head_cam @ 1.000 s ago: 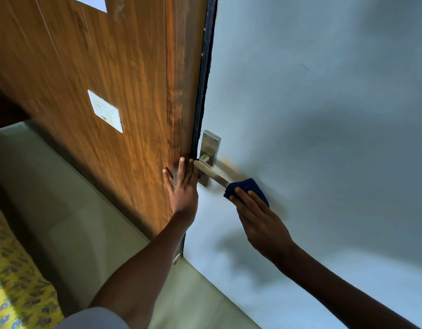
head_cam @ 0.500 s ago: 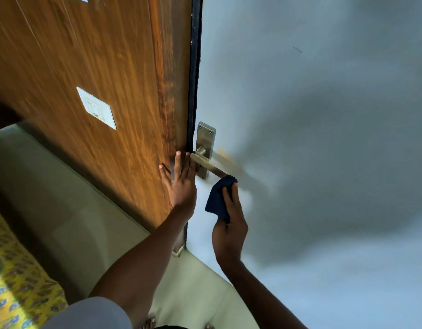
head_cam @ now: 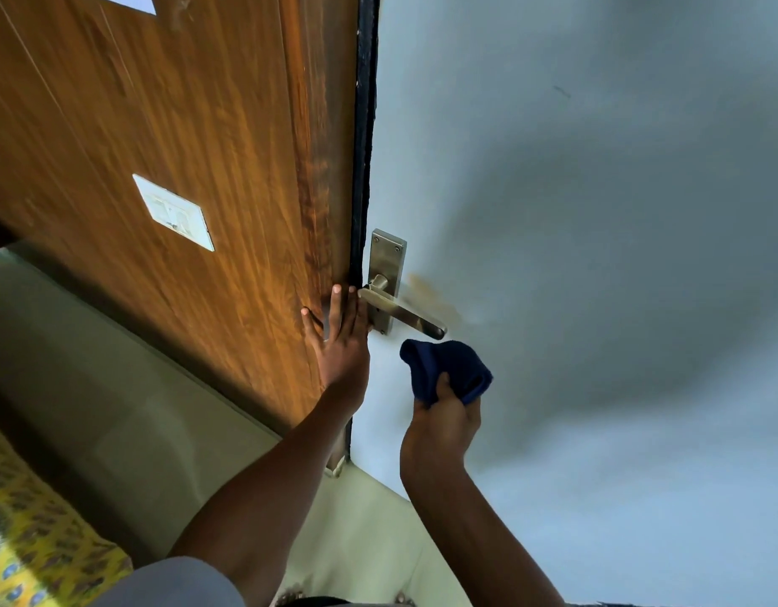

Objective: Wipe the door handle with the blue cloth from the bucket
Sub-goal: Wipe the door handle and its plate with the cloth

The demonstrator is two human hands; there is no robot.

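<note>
A brushed-metal lever door handle (head_cam: 404, 314) on its backplate (head_cam: 388, 256) is fixed to the pale blue-grey door face (head_cam: 575, 212). My right hand (head_cam: 444, 424) grips a bunched dark blue cloth (head_cam: 444, 365) just below the lever's free end, a small gap apart from it. My left hand (head_cam: 341, 339) lies flat with fingers spread against the wooden surface (head_cam: 203, 138) at the door's edge, beside the handle's base. No bucket is in view.
A black strip (head_cam: 364, 124) runs down between the wood and the door face. A white switch plate (head_cam: 173, 211) sits on the wood panel. Pale floor tiles (head_cam: 115, 409) lie below, with a yellow patterned fabric (head_cam: 32, 549) at the bottom left.
My right hand slid the blue cloth off the lever's end and dropped below it, so the whole lever now shows. My left hand stayed pressed at the door edge.
</note>
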